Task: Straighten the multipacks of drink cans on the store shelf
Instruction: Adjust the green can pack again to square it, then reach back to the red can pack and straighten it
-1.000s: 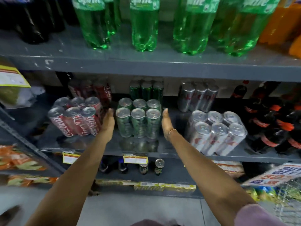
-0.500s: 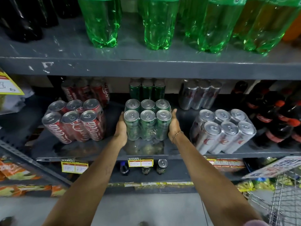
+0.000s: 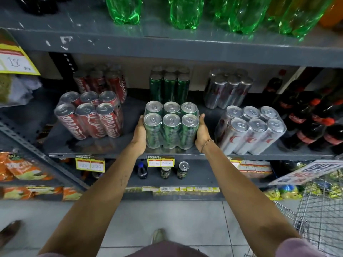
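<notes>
Both palms clamped the green six-pack [image 3: 171,129] at the front lip of the shelf [image 3: 111,148]: left hand [image 3: 139,135] flat on its left side, right hand [image 3: 202,135] on its right, fingers pressed together along the shrink-wrap. Best handled by sliding, not lifting, with even pressure so the wrap didn't buckle; square its front to the shelf edge, in line with the green pack behind [image 3: 169,86]. Red Coca-Cola pack [image 3: 91,117] and silver pack [image 3: 250,130] leaned alongside, untouched.

Coca-Cola pack [image 3: 91,115] left | Sprite pack [image 3: 171,126] centre | Diet Coke pack [image 3: 250,129] right
</notes>
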`<state>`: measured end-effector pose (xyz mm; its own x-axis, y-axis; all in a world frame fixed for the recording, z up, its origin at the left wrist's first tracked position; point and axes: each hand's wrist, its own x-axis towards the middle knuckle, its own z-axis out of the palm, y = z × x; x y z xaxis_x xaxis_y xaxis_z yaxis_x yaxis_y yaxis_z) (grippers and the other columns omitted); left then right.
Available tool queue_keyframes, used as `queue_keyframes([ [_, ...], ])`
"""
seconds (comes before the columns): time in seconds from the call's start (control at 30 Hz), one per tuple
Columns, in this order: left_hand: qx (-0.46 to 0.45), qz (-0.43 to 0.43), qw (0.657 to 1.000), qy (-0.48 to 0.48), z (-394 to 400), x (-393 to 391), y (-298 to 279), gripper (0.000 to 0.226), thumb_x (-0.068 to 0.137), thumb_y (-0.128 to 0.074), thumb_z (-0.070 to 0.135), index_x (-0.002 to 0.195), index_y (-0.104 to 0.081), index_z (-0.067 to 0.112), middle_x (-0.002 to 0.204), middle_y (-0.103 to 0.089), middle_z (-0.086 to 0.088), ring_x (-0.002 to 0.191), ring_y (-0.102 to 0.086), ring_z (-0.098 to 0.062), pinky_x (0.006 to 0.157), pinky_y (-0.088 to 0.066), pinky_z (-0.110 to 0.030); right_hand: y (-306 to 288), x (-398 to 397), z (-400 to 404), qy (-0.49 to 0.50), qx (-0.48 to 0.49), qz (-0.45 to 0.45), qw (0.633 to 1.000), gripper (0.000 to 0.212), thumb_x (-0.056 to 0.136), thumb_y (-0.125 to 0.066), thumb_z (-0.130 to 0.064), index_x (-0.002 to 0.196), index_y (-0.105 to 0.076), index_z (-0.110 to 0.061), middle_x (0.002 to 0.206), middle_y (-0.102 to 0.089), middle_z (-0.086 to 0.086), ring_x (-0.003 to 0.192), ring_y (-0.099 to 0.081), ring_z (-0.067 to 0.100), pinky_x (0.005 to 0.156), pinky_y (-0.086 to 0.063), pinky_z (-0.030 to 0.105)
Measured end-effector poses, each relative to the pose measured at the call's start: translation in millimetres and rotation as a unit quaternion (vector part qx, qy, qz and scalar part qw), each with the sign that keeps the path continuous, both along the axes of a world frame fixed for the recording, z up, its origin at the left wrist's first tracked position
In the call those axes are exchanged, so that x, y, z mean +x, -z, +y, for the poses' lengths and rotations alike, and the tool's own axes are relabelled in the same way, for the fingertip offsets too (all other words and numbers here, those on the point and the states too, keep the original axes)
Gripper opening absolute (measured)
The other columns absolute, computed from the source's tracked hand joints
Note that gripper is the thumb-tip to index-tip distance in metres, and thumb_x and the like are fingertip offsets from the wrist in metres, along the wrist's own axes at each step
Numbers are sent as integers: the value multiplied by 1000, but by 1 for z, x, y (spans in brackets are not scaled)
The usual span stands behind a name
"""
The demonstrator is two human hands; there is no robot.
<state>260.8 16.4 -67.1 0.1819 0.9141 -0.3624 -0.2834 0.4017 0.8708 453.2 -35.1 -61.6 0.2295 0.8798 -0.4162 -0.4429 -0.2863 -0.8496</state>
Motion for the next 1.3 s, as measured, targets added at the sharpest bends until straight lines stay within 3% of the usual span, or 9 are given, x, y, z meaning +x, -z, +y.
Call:
queue_keyframes([
  [0.17,22,11,1000,-6,-15,-5,2,45,98,-28,47,97,-67,23,84,-75,3,82,-69,-13,74,-54,-31,-4,-5,-14,3,4,3,1000,77,89,-15,-69,124,-59,-15,126,-62,15,104,-64,25,97,-48,45],
  [0.37,31,31,999,1,-19,-7,-2,44,98,-28,46,91,-67,26,75,-77,8,76,-71,-9,73,-53,-31,-16,-10,-23,10,-17,-10,1000,78,87,-16,-71,115,-63,-16,128,-61,18,113,-60,30,104,-44,48],
  [0.57,9,18,1000,-4,-18,-5,-2,49,97,-26,48,87,-68,26,73,-77,5,80,-69,-14,72,-53,-32,-18,-12,-27,10,-19,-20,1000,79,88,-15,-70,121,-60,-15,126,-63,15,109,-62,27,100,-47,45],
  [0.73,19,31,999,6,-20,-9,5,48,96,-26,51,94,-68,27,79,-77,6,91,-68,-16,77,-53,-33,-16,-16,-28,23,-17,11,1000,74,87,-14,-72,107,-65,-22,113,-68,3,86,-69,16,72,-54,36],
  [0.83,10,8,999,47,-20,-13,-2,54,97,-22,54,117,-64,24,103,-74,0,111,-62,-22,94,-50,-39,-26,-17,-30,71,-1,7,997,74,88,-12,-71,115,-62,-23,114,-67,5,97,-65,19,85,-52,37],
  [0.97,153,83,982,73,-17,-51,-21,55,100,-19,48,145,-36,22,152,-38,-2,141,-32,-17,119,-21,-43,-70,-33,-22,195,29,-291,936,49,99,-29,-42,111,-66,-11,112,-68,10,102,-62,23,90,-49,33],
  [1.1,368,148,917,-49,3,-134,-63,37,98,-38,41,119,-63,24,120,-67,-2,119,-58,-21,106,-41,-45,-117,-97,6,237,117,-470,842,33,98,-38,-24,91,-63,-3,79,-58,9,74,-50,22,62,-27,25],
  [1.2,370,155,886,-233,34,-204,-78,27,95,-50,25,113,-64,11,108,-69,6,105,-62,-9,96,-46,-26,-122,-164,39,113,153,-439,878,35,99,-39,-25,104,-63,-1,100,-67,17,90,-58,29,70,-32,24],
  [1.3,237,158,924,-255,75,-255,-62,34,96,-45,6,125,-48,-11,123,-57,-16,106,-57,-20,95,-40,-20,-110,-219,69,33,130,-326,936,45,100,-36,-33,133,-48,-5,138,-52,11,129,-46,24,97,-30,21],
])
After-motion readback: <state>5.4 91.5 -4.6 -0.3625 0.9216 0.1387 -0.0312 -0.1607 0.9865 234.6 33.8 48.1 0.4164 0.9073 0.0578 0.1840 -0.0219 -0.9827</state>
